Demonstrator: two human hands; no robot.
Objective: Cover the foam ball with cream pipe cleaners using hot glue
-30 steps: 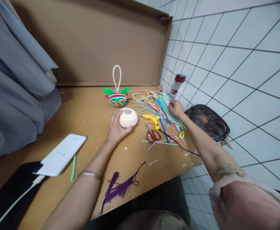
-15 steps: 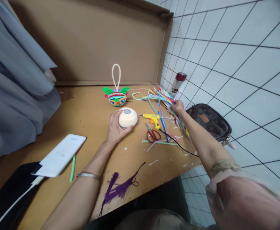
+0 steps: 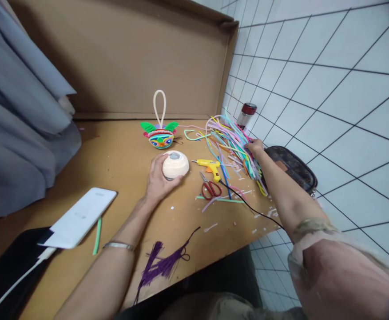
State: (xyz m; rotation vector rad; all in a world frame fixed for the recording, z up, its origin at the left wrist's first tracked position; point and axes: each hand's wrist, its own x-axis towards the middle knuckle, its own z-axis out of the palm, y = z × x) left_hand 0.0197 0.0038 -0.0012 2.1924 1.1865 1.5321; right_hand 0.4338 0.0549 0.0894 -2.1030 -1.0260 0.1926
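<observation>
My left hand (image 3: 156, 181) is curved around the side of a cream, wrapped-looking ball (image 3: 177, 166) with a greyish patch on top, holding it on the table. At the right, my right hand (image 3: 256, 147) grips a loose bundle of colourful pipe cleaners (image 3: 232, 143); its fingertips are partly hidden among them. Behind the ball stands a small finished-looking animal head (image 3: 161, 141) with green ears and a white loop. A yellow hot glue gun (image 3: 211, 166) lies between the ball and the bundle, and red-handled scissors (image 3: 211, 190) lie just in front of it.
Purple tassels (image 3: 164, 266) lie near the front edge. A white phone (image 3: 81, 218) with a cable is at the left. Beside the tiled wall are a red-capped bottle (image 3: 247, 115) and a brown patterned bag (image 3: 291, 166). A cardboard panel (image 3: 141, 62) stands behind.
My right hand has shifted slightly right and toward me, and the pipe cleaner bundle has moved and fanned out with it. My left hand keeps its hold on the ball.
</observation>
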